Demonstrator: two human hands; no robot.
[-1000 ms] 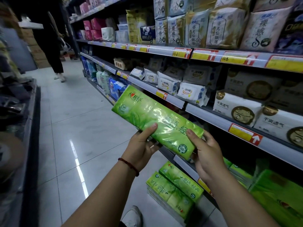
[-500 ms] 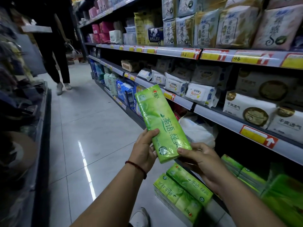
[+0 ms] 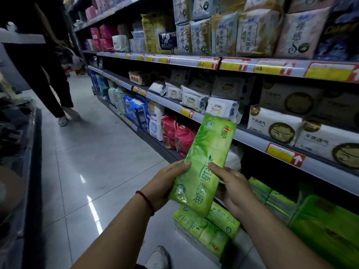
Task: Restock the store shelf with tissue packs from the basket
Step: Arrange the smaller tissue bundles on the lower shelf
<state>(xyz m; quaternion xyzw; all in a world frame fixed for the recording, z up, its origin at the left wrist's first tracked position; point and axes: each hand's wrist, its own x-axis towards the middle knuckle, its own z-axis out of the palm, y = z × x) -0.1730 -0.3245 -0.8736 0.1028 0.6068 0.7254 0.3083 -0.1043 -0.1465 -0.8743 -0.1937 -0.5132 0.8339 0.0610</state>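
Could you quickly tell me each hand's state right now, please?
Left hand: holding the green tissue pack.
Right hand: holding the same pack.

We take the tissue pack as our landmark; it stands tilted, with its top end leaning to the right. Our left hand holds its left edge and our right hand its right edge, both at its lower half. Directly below it sits a stack of packs. Behind its top end runs the shelf rail, with wipe packs on that shelf. To its right and lower, shelved packs lie on the bottom shelf. Far to its left and beyond, a person stands in the aisle.
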